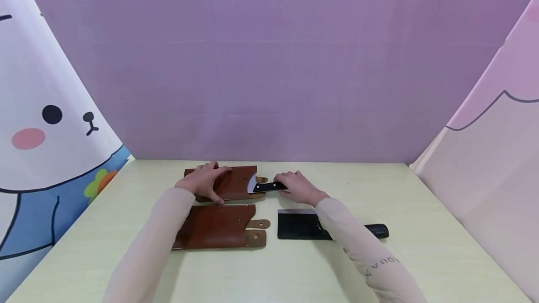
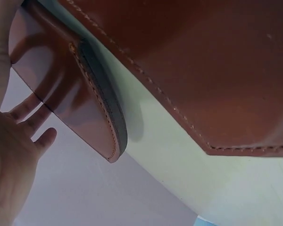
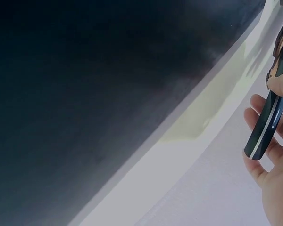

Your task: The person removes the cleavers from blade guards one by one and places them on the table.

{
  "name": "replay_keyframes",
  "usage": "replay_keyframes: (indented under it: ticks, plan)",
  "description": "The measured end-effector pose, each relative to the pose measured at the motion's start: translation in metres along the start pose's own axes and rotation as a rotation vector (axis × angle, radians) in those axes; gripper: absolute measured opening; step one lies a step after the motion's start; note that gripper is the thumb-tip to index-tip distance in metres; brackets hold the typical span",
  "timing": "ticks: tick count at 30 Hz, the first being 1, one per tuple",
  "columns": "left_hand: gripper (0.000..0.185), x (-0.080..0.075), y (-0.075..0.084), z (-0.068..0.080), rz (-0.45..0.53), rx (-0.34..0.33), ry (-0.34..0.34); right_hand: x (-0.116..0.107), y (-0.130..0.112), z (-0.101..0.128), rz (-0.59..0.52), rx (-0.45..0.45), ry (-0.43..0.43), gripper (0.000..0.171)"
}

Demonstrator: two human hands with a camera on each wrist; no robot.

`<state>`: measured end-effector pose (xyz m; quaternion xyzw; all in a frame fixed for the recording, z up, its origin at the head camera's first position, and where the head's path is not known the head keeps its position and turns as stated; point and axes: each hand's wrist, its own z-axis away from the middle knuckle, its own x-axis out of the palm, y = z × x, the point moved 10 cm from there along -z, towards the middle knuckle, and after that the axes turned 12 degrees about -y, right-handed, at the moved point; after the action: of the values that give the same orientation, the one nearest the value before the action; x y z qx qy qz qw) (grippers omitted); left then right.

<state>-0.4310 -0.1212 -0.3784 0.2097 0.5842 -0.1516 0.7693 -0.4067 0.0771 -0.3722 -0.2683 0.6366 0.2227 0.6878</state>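
At the back of the table, my left hand (image 1: pixel 203 180) holds a brown leather knife sheath (image 1: pixel 235 182), thumb at the near edge and fingers toward the far edge. In the left wrist view, the fingers (image 2: pixel 30 115) lie along the stitched leather. A knife (image 1: pixel 266 187) sits with most of its blade inside this sheath; a sliver of blade shows at the mouth. My right hand (image 1: pixel 300 188) grips its black riveted handle, also seen as the handle (image 3: pixel 269 125) in the right wrist view.
A second brown sheath (image 1: pixel 216 228) with two snap straps lies in front of the first, partly under the left forearm. Right of it, a black-bladed cleaver (image 1: pixel 298 226) lies flat, the right sleeve crossing over it. A purple wall (image 1: pixel 269 83) stands behind the table.
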Motion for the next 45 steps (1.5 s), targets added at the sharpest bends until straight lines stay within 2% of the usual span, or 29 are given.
replay_keyframes:
  ticks: [15, 32, 45]
  plan:
    - [0.101, -0.008, 0.009, 0.007, -0.072, 0.038, 0.024, -0.009, -0.003, 0.009, 0.003, -0.026, 0.068, 0.022]
    - [0.100, -0.013, 0.013, 0.015, -0.098, 0.057, 0.043, -0.013, -0.004, 0.014, -0.015, -0.029, 0.082, 0.025]
    - [0.105, -0.015, 0.012, 0.018, -0.073, 0.058, 0.052, -0.017, -0.003, 0.020, -0.040, -0.049, 0.103, 0.026]
